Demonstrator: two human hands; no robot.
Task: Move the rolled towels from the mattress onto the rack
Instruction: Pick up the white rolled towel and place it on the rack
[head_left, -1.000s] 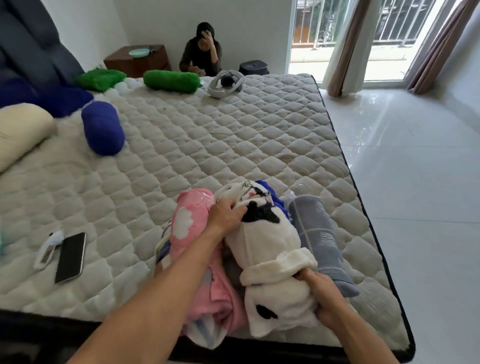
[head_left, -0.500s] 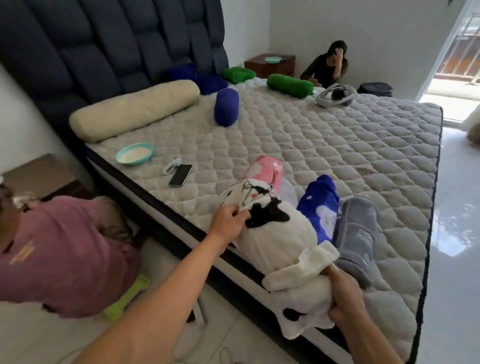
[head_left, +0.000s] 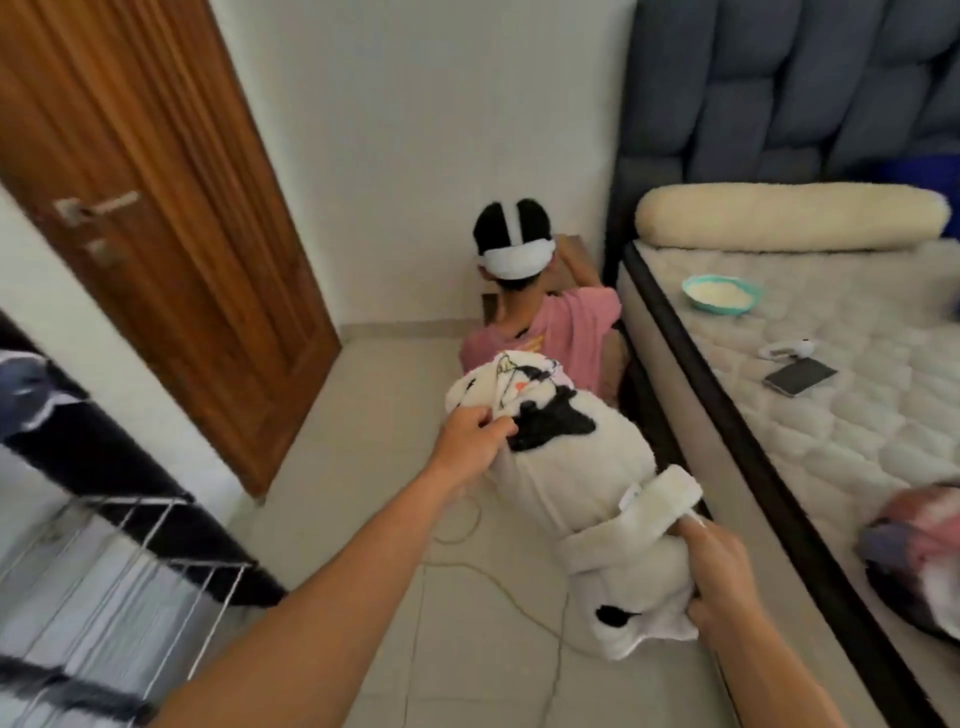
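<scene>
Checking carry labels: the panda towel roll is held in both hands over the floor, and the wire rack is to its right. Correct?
Not quite. The head view shows the wire rack at lower left of the panda towel roll, not right. The left hand and right hand do hold it over the floor.

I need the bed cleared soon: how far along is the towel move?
Done: nothing certain; the rack is too blurred to tell what it holds. In hand: the left hand and right hand carry the white rolled towel over the floor. Left: rolled towels remain on the mattress.
</scene>
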